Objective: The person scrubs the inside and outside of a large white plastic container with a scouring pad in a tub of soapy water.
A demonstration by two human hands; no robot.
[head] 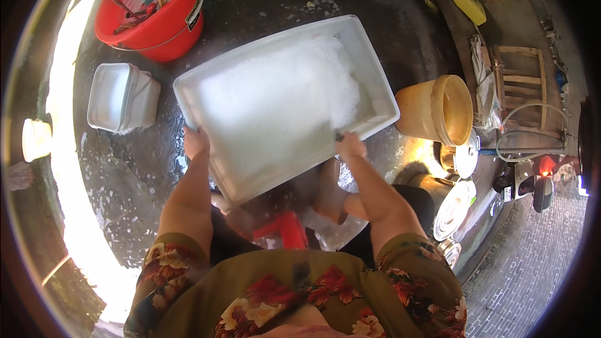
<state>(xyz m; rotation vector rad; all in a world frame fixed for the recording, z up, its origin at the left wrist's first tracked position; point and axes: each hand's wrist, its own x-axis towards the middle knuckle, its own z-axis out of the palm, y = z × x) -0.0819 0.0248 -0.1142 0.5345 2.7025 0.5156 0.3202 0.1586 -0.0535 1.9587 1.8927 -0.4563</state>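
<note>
A large white rectangular plastic tub (pixel 375 68) lies tilted in front of me, with white foam or cloudy liquid (pixel 281 84) over much of its inside. My left hand (pixel 196 142) grips its left rim, fingers partly hidden by the edge. On the near rim, towards the right, my right hand (pixel 351 146) is closed, with a small dark thing by its fingers that I cannot make out. Below the tub, a bit of a red plastic object (pixel 293 231) shows between my legs.
Left stand a red bucket (pixel 155 49) holding utensils and containers, and a white square bucket (pixel 110 96). A yellowish bucket (pixel 422 108) nearly meets the tub's right corner; lidded metal pots (pixel 453 211) are nearer me. Wet floor surrounds the tub; a wooden rack (pixel 522 87) is far right.
</note>
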